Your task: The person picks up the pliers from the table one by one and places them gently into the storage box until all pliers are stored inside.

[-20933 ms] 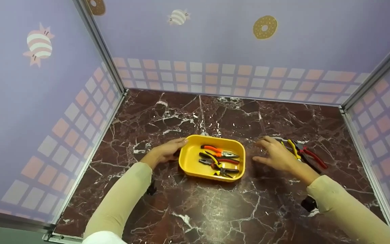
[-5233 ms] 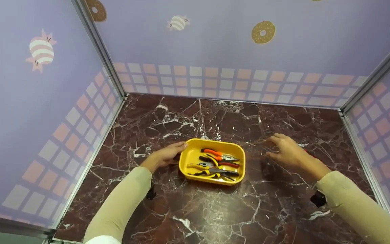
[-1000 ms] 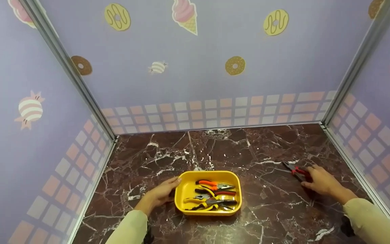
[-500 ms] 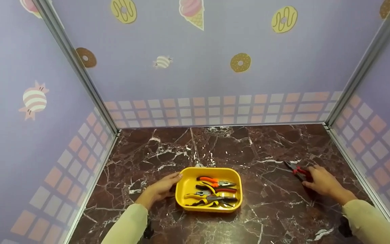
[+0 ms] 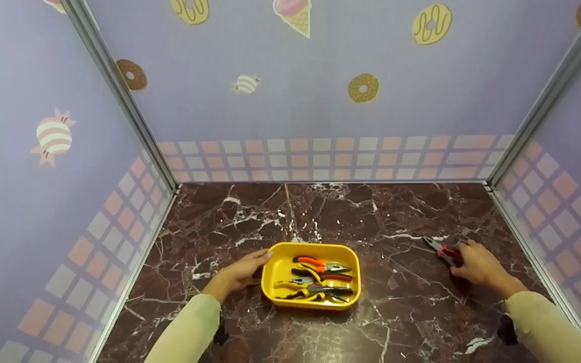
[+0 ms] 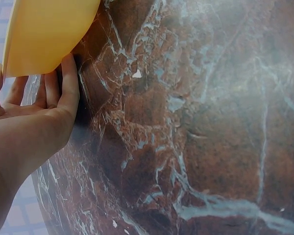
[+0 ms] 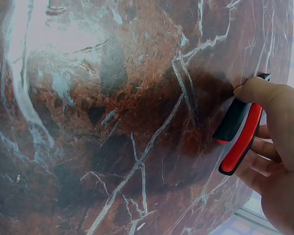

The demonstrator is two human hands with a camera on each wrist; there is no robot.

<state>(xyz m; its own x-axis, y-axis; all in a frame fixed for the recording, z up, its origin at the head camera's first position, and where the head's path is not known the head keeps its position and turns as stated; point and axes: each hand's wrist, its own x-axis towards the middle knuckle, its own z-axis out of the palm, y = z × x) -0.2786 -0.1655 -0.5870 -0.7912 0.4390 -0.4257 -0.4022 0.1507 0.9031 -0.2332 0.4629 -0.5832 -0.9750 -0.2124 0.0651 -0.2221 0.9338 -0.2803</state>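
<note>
A yellow plastic tray (image 5: pixel 279 267) sits on the marble-patterned tabletop, with several pliers in it. Among them are orange-handled pliers (image 5: pixel 315 263) at the back and yellow-handled pliers (image 5: pixel 300 288) nearer the front. At the tray's left end my left hand (image 5: pixel 237 272) holds it; the left wrist view has the thumb by the rim and fingertips against the underside of the tray wall (image 6: pixel 49 34). Well right of the tray, my right hand (image 5: pixel 479 264) grips red-and-black pliers (image 5: pixel 443 250) by their handles (image 7: pixel 242 142). Their jaws point away to the left.
Purple printed panels stand at the back (image 5: pixel 295 116), the left (image 5: pixel 104 217) and the right (image 5: pixel 563 201), joined by metal corner posts. The tabletop (image 5: pixel 396 302) stretches between the tray and the right hand. Dark wrist cameras show below both sleeves.
Yellow-handled pliers have joined those in the tray since 20.9 s ago. The right hand, without these pliers 5.2 s ago, now grips them. Over the last second, the head view shifts slightly.
</note>
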